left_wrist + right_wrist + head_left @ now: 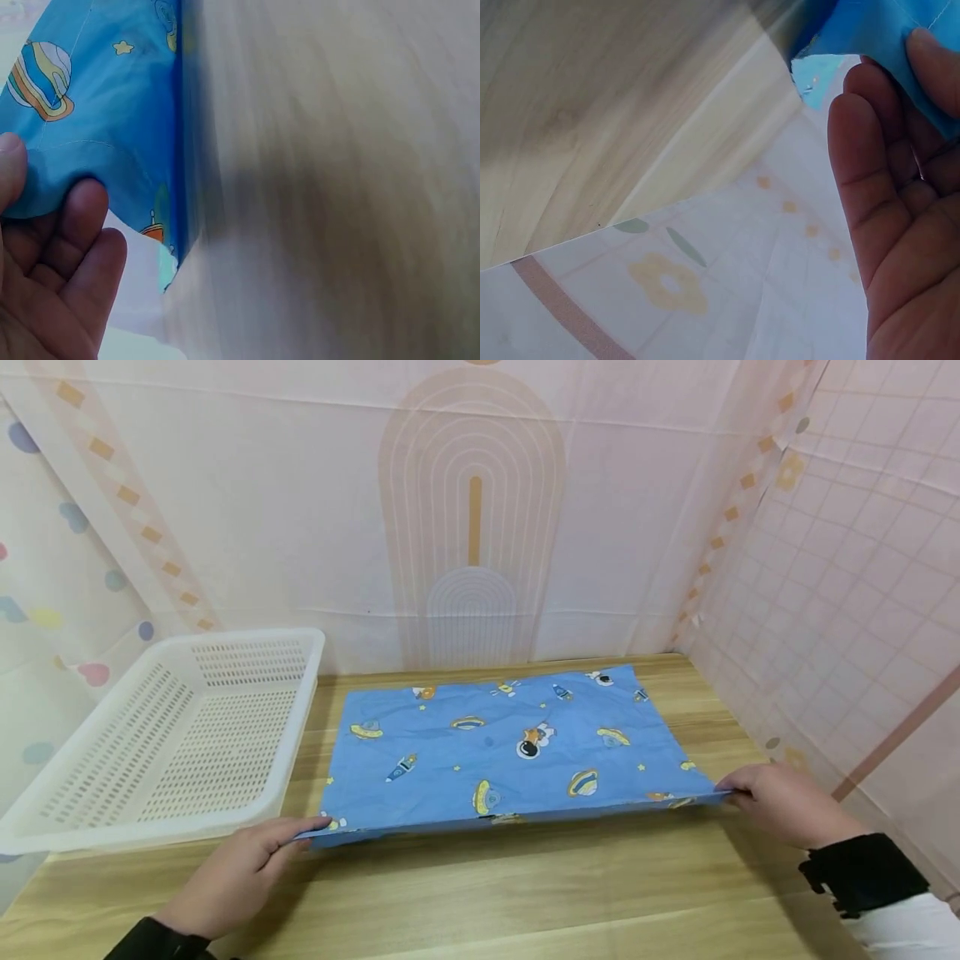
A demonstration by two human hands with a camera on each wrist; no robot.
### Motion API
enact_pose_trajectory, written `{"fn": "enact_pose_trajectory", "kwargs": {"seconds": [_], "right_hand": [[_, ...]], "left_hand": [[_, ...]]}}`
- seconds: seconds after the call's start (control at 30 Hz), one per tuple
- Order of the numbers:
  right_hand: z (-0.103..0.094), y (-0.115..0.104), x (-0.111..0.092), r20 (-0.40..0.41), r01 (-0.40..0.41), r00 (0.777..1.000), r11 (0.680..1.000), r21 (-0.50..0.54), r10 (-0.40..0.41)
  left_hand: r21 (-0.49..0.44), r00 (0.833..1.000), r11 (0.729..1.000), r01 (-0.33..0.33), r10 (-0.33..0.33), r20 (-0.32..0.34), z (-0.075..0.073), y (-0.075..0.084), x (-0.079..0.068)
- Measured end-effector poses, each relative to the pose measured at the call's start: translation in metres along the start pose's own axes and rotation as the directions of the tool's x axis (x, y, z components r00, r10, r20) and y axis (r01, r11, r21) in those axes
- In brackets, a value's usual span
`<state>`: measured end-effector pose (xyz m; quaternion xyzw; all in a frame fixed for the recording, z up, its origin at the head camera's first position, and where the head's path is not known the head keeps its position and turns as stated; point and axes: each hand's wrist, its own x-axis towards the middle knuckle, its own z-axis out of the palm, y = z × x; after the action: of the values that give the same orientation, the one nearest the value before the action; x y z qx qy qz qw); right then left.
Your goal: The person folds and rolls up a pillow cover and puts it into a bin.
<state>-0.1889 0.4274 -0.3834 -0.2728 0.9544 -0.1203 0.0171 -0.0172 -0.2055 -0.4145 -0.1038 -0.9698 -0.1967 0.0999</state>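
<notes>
A blue cloth [435, 752] printed with astronauts, rockets, planets and stars is spread on the wooden table in the head view. My left hand [236, 872] pinches its near left corner, thumb on top and fingers beneath. At the near right corner, my right hand [795, 806] grips the cloth in the same way. Between the hands the near edge is stretched almost straight and lifted off the table, while the far part lies flat with slight wrinkles. The left wrist view shows a stitched seam along the cloth [112, 97] and a lower layer hanging beneath it.
A white perforated plastic basket [281, 760] stands left of the cloth. The wood-grain table [525, 893] reaches toward me in front of it. Patterned fabric walls [315, 527] enclose the back and both sides.
</notes>
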Motion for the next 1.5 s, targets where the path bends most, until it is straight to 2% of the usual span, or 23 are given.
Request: {"fn": "enact_pose_trajectory", "kwargs": {"seconds": [0.1, 0.23, 0.33, 0.47, 0.6, 0.93, 1.27, 1.37, 1.5], "right_hand": [[-0.004, 0.001, -0.001, 0.004, -0.022, 1.000, 0.999, 0.024, 0.022], [-0.007, 0.003, -0.003, 0.009, -0.029, 1.000, 0.998, 0.049, 0.029], [-0.010, 0.006, -0.005, 0.028, -0.039, 0.999, 0.997, 0.065, 0.037], [-0.017, 0.010, -0.007, 0.083, -0.072, 0.994, 0.992, 0.099, 0.064], [-0.022, 0.011, -0.011, 0.080, -0.068, 0.995, 0.992, 0.105, 0.060], [-0.033, 0.005, -0.014, -0.005, -0.131, 0.991, 0.984, 0.123, 0.133], [-0.037, 0.006, -0.023, -0.048, -0.127, 0.990, 0.984, 0.123, 0.134], [-0.039, 0.005, -0.021, -0.046, -0.138, 0.988, 0.982, 0.132, 0.145], [-0.040, 0.001, -0.014, -0.070, -0.141, 0.985, 0.975, 0.170, 0.155]], "left_hand": [[-0.031, 1.000, 0.999, -0.006, 0.005, -0.026, 0.000, 0.000, -0.002], [-0.066, 0.993, 0.997, -0.033, 0.025, -0.118, 0.001, 0.000, -0.005], [-0.075, 0.987, 0.997, -0.022, 0.010, -0.158, 0.002, 0.002, -0.006], [-0.090, 0.987, 0.996, 0.018, -0.032, -0.160, 0.000, 0.007, -0.007], [-0.113, 0.985, 0.993, 0.047, -0.065, -0.158, -0.004, 0.013, -0.009], [-0.146, 0.981, 0.988, 0.052, -0.078, -0.179, -0.009, 0.022, -0.006], [-0.160, 0.980, 0.987, 0.023, -0.055, -0.193, -0.013, 0.025, -0.007], [-0.164, 0.980, 0.986, 0.042, -0.073, -0.186, -0.015, 0.027, -0.005], [-0.159, 0.975, 0.981, 0.107, -0.135, -0.178, -0.015, 0.033, 0.002]]}}
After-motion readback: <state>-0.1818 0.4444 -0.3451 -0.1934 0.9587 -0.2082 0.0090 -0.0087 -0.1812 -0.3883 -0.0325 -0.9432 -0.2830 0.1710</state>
